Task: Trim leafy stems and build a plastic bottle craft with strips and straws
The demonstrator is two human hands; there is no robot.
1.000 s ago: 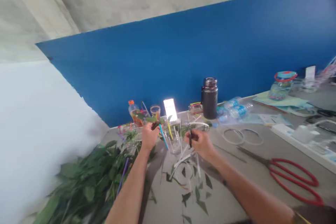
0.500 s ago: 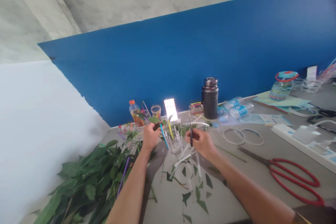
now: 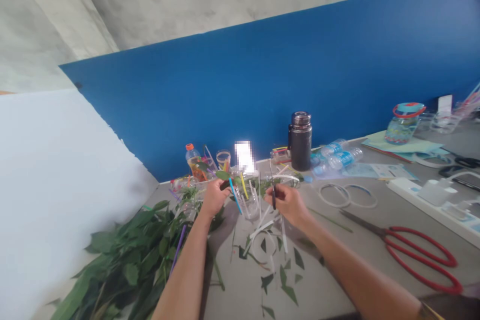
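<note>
Two hands — left [image 3: 214, 198] pinching a leaf [image 3: 223, 175], right [image 3: 288, 205] a dark blade [image 3: 273, 196].

A blue painted wall [image 3: 232, 95] runs behind the grey tabletop [image 3: 337, 265]. Rough concrete [image 3: 225, 0] rises above the blue wall, with a white surface [image 3: 56, 200] to its left.

A green leaf [image 3: 223, 175] is pinched by the left hand [image 3: 214, 199] just left of a clear plastic cup [image 3: 250, 205], and a slim black tool [image 3: 273, 196] is gripped upright by the right hand [image 3: 287, 205] just right of it.
</note>
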